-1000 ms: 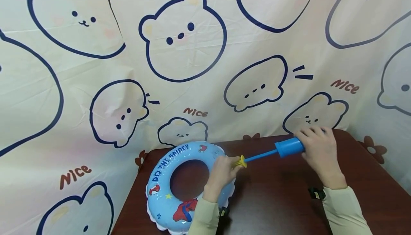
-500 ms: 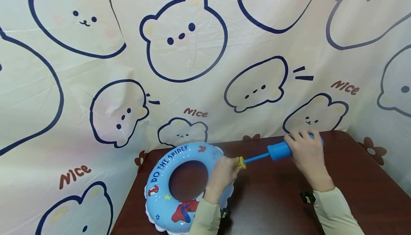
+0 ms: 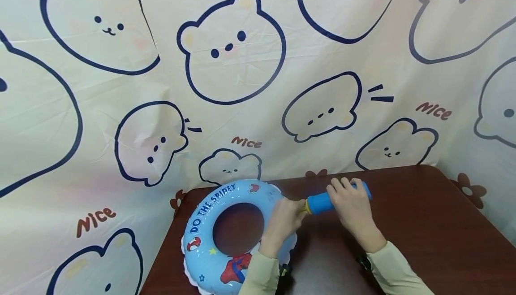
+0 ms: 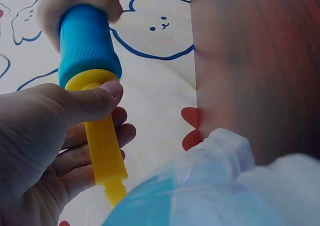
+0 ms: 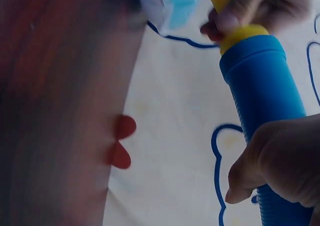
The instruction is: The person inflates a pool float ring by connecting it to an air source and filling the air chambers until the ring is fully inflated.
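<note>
A blue hand air pump (image 3: 320,203) with a yellow nozzle end (image 4: 104,146) lies nearly level above the table, between both hands. My left hand (image 3: 283,223) holds the yellow part, thumb on one side and fingers on the other in the left wrist view. Around the blue barrel (image 5: 265,86) wraps my right hand (image 3: 351,207). The barrel's end meets the yellow collar, so no blue rod shows. Beside and below my left hand is a light blue inflatable swim ring (image 3: 201,259) with printed figures and lettering. The nozzle tip lies at the ring's edge; whether it sits in a valve cannot be seen.
The dark brown table (image 3: 427,223) extends to the right and in front of the hands. A pale curtain (image 3: 242,120) with drawn bear faces hangs behind the table's back edge. Black straps (image 3: 364,262) circle the wrists.
My right hand has moved left with the blue barrel, up to the yellow collar, and the rod seen before has slid out of sight. The left hand and the ring have barely moved.
</note>
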Tool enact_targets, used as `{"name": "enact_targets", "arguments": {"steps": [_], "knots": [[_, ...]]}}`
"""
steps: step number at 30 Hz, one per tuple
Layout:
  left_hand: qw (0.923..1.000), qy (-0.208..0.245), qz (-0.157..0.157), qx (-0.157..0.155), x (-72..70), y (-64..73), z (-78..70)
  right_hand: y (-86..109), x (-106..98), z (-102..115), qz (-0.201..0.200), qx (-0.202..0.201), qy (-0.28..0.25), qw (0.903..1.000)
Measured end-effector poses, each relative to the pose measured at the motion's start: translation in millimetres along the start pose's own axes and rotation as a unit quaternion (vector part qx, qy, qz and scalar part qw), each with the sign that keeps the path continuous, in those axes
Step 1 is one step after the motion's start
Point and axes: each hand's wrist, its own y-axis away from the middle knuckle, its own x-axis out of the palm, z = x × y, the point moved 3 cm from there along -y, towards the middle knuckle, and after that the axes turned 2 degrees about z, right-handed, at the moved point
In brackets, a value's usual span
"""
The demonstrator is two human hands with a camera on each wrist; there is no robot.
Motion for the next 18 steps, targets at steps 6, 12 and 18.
{"name": "enact_targets", "arguments": {"steps": [6,12,18], "knots": [[0.9995,0.031,0.003,-0.007,-1.6,0.5,1.1,0.7,0,-6,0.004,0.003,-0.019,0.9998],[0.9982,0.060,0.002,-0.007,-2.9,0.8,5.4,2.6,-11,-39,0.006,0.037,-0.045,0.9983],[0.9987,0.052,0.000,0.000,-4.0,1.5,7.6,7.6,-25,-69,0.001,0.064,-0.042,0.9971]]}}
